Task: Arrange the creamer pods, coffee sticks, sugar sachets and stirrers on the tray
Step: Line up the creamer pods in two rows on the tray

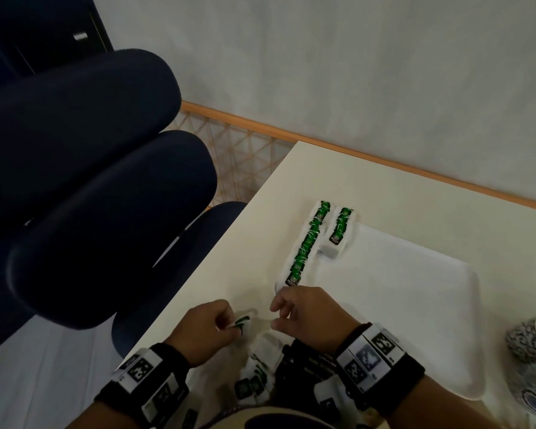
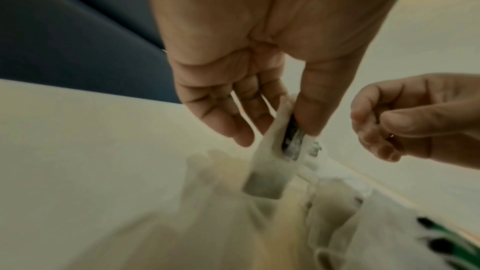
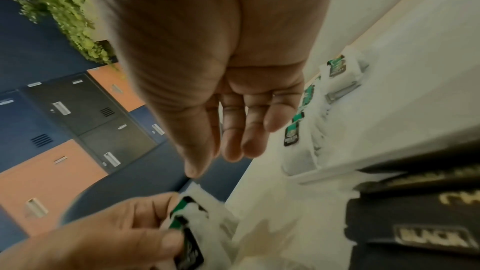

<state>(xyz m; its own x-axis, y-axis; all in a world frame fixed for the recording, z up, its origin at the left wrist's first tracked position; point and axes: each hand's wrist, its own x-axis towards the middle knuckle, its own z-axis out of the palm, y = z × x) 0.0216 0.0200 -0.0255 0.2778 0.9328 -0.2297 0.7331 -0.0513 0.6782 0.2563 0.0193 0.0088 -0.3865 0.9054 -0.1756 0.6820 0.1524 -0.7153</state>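
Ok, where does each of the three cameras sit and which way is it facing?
Head: on the head, looking down at the white rectangular tray and both hands.
Left wrist: looks along the left hand, which pinches a white-and-green paper sachet; right hand at the side.
Right wrist: looks along the right hand toward dark blue lockers.
Both wrist views share the sachet.

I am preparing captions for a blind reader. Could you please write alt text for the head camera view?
The left hand pinches a white and green sachet over a white table, and the right hand hangs beside it, fingers loosely curled. Beyond them, two rows of matching sachets lie at the far left end of a white tray.
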